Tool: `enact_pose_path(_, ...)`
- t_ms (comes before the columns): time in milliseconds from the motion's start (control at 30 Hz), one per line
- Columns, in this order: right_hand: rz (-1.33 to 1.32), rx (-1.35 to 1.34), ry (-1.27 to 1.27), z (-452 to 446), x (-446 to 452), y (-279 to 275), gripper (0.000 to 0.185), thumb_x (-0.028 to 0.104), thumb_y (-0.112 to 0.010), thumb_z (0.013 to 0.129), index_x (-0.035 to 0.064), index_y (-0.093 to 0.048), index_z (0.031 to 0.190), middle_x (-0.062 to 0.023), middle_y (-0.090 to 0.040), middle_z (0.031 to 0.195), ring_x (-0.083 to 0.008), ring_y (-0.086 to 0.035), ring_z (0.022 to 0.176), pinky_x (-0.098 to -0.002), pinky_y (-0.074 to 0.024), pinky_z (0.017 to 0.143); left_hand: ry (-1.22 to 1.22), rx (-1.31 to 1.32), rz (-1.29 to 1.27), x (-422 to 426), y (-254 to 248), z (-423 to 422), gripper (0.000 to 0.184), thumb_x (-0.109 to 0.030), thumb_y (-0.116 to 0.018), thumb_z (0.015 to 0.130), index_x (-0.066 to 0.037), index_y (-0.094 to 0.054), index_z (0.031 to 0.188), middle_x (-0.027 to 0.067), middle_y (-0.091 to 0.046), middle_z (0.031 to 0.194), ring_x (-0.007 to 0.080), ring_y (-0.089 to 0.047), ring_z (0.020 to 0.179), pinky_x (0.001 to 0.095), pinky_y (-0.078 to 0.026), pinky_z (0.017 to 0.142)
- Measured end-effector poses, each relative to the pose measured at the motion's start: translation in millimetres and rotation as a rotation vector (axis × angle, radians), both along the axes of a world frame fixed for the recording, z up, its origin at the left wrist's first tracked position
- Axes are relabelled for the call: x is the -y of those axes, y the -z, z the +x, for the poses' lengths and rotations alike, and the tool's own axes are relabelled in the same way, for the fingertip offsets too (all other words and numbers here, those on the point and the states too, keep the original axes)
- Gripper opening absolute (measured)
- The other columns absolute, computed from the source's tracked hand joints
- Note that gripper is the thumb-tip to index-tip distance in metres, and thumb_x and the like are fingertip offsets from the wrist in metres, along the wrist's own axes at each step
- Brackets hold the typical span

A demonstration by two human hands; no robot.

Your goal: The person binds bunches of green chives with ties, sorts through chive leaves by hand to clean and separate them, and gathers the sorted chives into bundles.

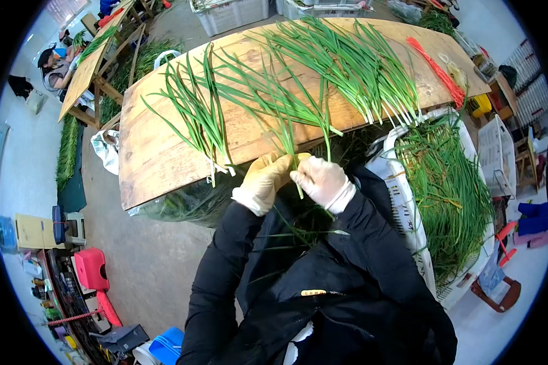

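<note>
My left hand [265, 179], in a yellowish glove, is closed around the lower stems of a few garlic chives [286, 139] at the table's near edge. Their leaves reach forward over the wood, and pale stem ends hang below the fingers. Right beside it, my right hand [324, 184], in a white glove, is closed with its fingertips pinched at the same stems. Left of the hands lies a small pile of garlic chives [204, 118]. A larger pile [353, 67] rests at the table's right, white ends facing me. Loose leaves lie across my lap.
The wooden table [158, 152] stands in front of me. At my right is a white plastic basket [408, 204] heaped with chives. Red ties [435, 70] lie on the table's right end. A person [58, 67] sits at another table far left. A pink stool [91, 269] stands lower left.
</note>
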State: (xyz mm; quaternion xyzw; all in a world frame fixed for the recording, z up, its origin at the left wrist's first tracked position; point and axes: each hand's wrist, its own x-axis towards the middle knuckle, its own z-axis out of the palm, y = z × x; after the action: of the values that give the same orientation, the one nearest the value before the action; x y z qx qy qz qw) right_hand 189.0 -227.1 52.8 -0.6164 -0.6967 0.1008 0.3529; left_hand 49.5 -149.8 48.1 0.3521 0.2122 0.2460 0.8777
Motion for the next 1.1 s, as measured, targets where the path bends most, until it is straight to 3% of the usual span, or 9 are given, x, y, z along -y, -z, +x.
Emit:
enact_pose_path(200, 0.151, 0.357, -0.042, 1, 57, -6, 0.025, 0.026, -0.054, 0.077, 0.0094, -0.045, 0.061, -0.0040, -0.044, 0.057, -0.0189, -0.051, 0.053, -0.0298, -0.0424, 0.047, -0.280, -0.058, -0.057, -3, 2, 15, 0.029, -0.011, -0.051, 0.084, 0.002, -0.047, 0.110, 0.0107, -0.060, 0.093, 0.0200, -0.060, 0.083, 0.0288, -0.049, 0.075)
enact_pose_path(300, -0.889, 0.159, -0.613, 51, 85, 39, 0.033, 0.038, -0.059, 0.073, 0.0051, -0.059, 0.071, -0.0113, -0.057, 0.069, -0.0271, -0.057, 0.066, -0.0363, -0.0448, 0.059, -0.324, 0.083, 0.050, -17, 16, 9, 0.029, -0.012, -0.048, 0.086, 0.001, -0.046, 0.112, 0.0043, -0.054, 0.084, 0.0145, -0.054, 0.071, 0.0268, -0.048, 0.066)
enact_pose_path(333, -1.096, 0.333, -0.398, 56, 79, 7, 0.034, 0.039, -0.059, 0.073, 0.0054, -0.063, 0.077, -0.0119, -0.059, 0.074, -0.0280, -0.058, 0.068, -0.0372, -0.0449, 0.063, -0.295, 0.150, 0.081, -18, 21, 11, 0.031, -0.017, -0.049, 0.087, 0.002, -0.046, 0.112, 0.0013, -0.049, 0.080, 0.0091, -0.043, 0.061, 0.0216, -0.042, 0.056)
enact_pose_path(467, -0.654, -0.395, 0.072, 95, 35, 20, 0.045, 0.047, -0.050, 0.081, 0.0047, -0.061, 0.091, -0.0067, -0.061, 0.077, -0.0145, -0.056, 0.064, -0.0263, -0.0437, 0.059, -0.237, -0.090, -0.019, -9, 20, 17, 0.038, -0.032, -0.053, 0.085, -0.001, -0.052, 0.106, -0.0043, -0.043, 0.068, 0.0035, -0.033, 0.053, 0.0177, -0.028, 0.046)
enact_pose_path(567, -0.580, -0.741, -0.167, 80, 8, 35, 0.041, 0.041, -0.045, 0.086, 0.0037, -0.060, 0.094, -0.0022, -0.060, 0.078, -0.0087, -0.053, 0.069, -0.0214, -0.0415, 0.060, -0.041, -0.124, 0.044, -3, 14, 21, 0.039, -0.034, -0.059, 0.081, -0.003, -0.054, 0.104, -0.0064, -0.048, 0.065, 0.0031, -0.039, 0.054, 0.0165, -0.029, 0.047)
enact_pose_path(667, -0.305, 0.016, -0.041, 42, 7, 20, 0.031, 0.034, -0.048, 0.085, 0.0063, -0.060, 0.090, -0.0092, -0.058, 0.077, -0.0226, -0.057, 0.071, -0.0312, -0.0443, 0.064, -0.201, -0.307, 0.043, 11, 2, 30, 0.038, -0.030, -0.061, 0.079, -0.002, -0.054, 0.104, -0.0007, -0.059, 0.075, 0.0035, -0.048, 0.062, 0.0165, -0.035, 0.053)
enact_pose_path(800, -0.499, -0.382, -0.367, 41, 7, -9, 0.034, 0.039, -0.053, 0.080, 0.0062, -0.059, 0.075, -0.0095, -0.056, 0.071, -0.0251, -0.056, 0.072, -0.0350, -0.0436, 0.065, -0.071, -0.132, 0.022, 2, 21, 18, 0.033, -0.019, -0.058, 0.081, -0.003, -0.051, 0.110, 0.0026, -0.062, 0.083, 0.0061, -0.052, 0.065, 0.0176, -0.040, 0.060)
enact_pose_path(967, -0.092, 0.430, 0.461, 84, -25, -1, 0.037, 0.040, -0.058, 0.075, 0.0059, -0.054, 0.087, -0.0130, -0.053, 0.089, -0.0297, -0.055, 0.082, -0.0389, -0.0463, 0.067, -0.458, 0.174, 0.362, -4, -29, 19, 0.025, -0.018, -0.050, 0.086, -0.006, -0.049, 0.108, 0.0047, -0.059, 0.086, 0.0093, -0.052, 0.068, 0.0205, -0.042, 0.054)
enact_pose_path(1100, -0.241, 0.108, 0.337, 85, -27, 5, 0.023, 0.028, -0.062, 0.075, 0.0070, -0.056, 0.083, -0.0076, -0.053, 0.079, -0.0218, -0.054, 0.073, -0.0336, -0.0447, 0.064, -0.514, 0.088, 0.011, -10, -23, 11, 0.033, -0.029, -0.053, 0.085, -0.008, -0.049, 0.111, 0.0033, -0.057, 0.092, 0.0037, -0.040, 0.055, 0.0152, -0.034, 0.046)
